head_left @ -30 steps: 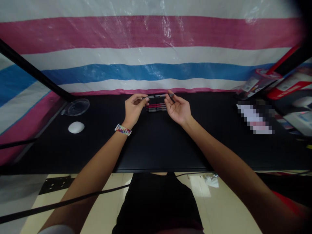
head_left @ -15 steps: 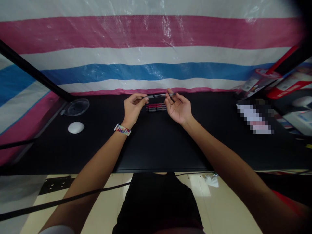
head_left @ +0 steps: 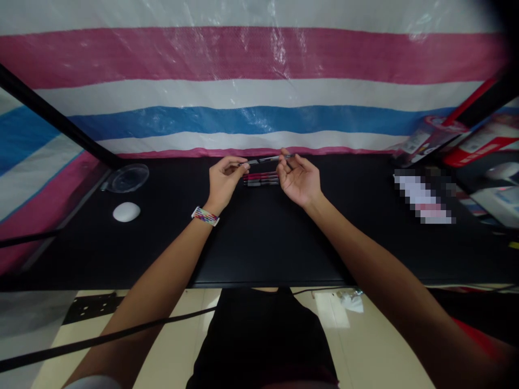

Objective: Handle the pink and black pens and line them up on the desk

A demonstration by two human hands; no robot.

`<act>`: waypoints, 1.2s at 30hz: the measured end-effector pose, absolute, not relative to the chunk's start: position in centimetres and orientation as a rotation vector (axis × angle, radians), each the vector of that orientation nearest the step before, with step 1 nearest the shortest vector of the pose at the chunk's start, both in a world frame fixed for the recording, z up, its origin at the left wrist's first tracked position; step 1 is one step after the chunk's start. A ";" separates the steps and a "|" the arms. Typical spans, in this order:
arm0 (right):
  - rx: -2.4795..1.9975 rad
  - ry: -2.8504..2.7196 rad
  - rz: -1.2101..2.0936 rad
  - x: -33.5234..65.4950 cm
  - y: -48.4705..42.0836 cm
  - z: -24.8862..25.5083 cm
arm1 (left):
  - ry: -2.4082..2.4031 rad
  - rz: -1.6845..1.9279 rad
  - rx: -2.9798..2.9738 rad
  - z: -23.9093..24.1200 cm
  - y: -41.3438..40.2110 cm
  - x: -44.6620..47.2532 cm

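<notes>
Above the far part of the black table, my left hand (head_left: 223, 182) pinches a dark pen cap (head_left: 253, 162) between thumb and fingertips. Facing it, my right hand (head_left: 300, 182) is turned palm up, its fingers closed on a slim pen (head_left: 268, 159) with a clear-looking barrel. A small gap shows between cap and pen. Just below, several pens lie side by side on the table: red ones (head_left: 261, 176) and a dark grey one (head_left: 261, 183). My right fingers hide their right ends.
On the black table (head_left: 267, 243) at left are a white rounded object (head_left: 126, 212) and a clear round lid (head_left: 128, 178). A clear tub (head_left: 430, 138) with a pink lid and a blurred-out patch (head_left: 424, 197) are at right. Striped sheeting (head_left: 259, 119) hangs behind.
The cap in my left hand and the pen in my right hand have come apart, leaving a gap. Both hands have shifted slightly right.
</notes>
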State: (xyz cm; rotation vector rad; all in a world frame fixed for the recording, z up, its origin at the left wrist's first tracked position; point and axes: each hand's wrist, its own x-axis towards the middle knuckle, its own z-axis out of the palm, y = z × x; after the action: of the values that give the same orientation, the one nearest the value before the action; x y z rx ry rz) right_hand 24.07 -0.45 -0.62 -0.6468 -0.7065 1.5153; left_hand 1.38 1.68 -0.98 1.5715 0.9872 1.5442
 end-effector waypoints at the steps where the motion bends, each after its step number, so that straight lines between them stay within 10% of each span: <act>1: -0.649 -0.710 1.512 24.1 -0.4 -0.7 | 0.989 1.542 1.574 -0.9 1.7 1.4; 14: -0.811 -0.849 1.398 24.0 -0.4 -0.2 | 0.967 1.562 1.561 -1.0 1.9 1.3; 27: -1.224 -1.613 0.300 25.9 1.7 -2.8 | 1.235 1.371 1.848 -3.4 5.0 0.8; 36: -1.369 -1.720 0.192 26.3 2.8 -4.2 | 1.393 1.169 1.996 -3.1 4.6 0.7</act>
State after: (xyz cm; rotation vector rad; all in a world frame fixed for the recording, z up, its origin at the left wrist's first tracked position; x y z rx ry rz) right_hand 26.29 2.84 -4.24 -1.3691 -1.7199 0.1920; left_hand 0.73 4.59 -3.10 1.9964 1.3934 1.1692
